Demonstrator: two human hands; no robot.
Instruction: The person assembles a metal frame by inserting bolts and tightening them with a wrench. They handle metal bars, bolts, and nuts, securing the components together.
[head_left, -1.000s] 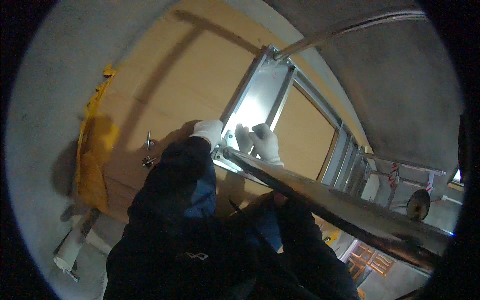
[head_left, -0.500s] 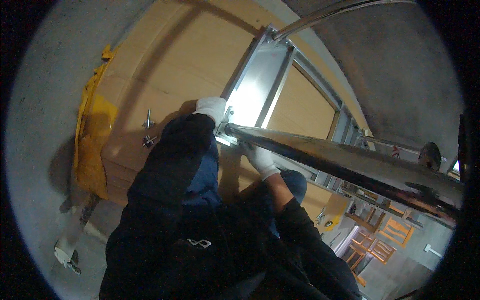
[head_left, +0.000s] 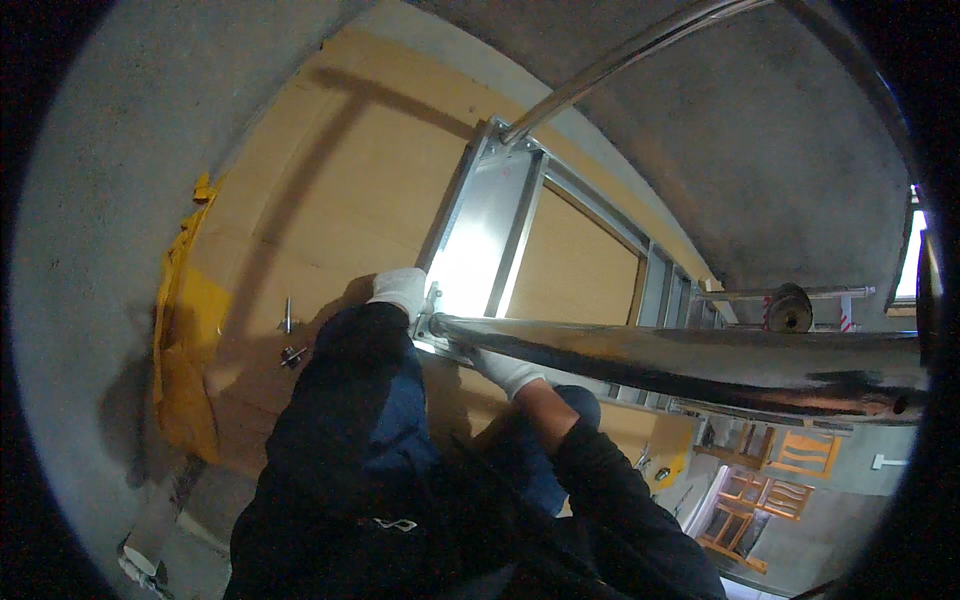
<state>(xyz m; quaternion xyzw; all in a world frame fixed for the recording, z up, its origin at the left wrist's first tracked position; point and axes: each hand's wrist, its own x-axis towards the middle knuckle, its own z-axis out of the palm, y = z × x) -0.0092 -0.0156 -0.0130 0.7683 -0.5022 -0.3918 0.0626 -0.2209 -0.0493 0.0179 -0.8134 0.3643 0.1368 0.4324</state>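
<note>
The white-gloved left hand (head_left: 400,290) is laid against the near corner of the frame (head_left: 477,245), which is stretched ahead and rightward from it; how far the fingers are curled cannot be told. The right hand (head_left: 503,370), also gloved, is tucked beneath the pole (head_left: 650,350), beside that corner; its fingertips are hidden, and whether anything is gripped cannot be told. Fittings (head_left: 292,357) are seen left of the left hand.
</note>
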